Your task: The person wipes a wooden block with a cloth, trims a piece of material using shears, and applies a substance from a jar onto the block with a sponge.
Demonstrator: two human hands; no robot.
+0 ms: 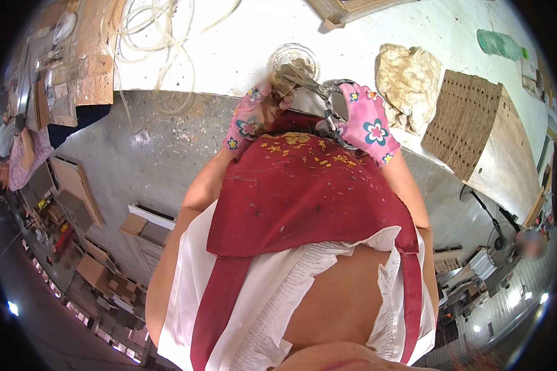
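Both my hands wear pink flowered gloves and meet at the near edge of the white table, just above my red apron (315, 198). Dark-handled scissors (304, 79), as far as their shape shows, lie between them, grey blades slanting up to the left. My right hand (368, 120) is closed around the loop handles. My left hand (260, 111) is closed near the blade end; its fingertips look brown and stained, and what they pinch is blurred. Right behind the blades stands a round clear container (295, 54), partly hidden by them.
Crumpled cream cloth (408, 77) and a perforated brown board (461, 117) lie to the right on the white table (241, 55). Farther off are a green bottle (498, 44) and a wooden frame (359, 9). Coiled clear tubing (161, 40) hangs over the edge at left. Another person (25, 151) is far left.
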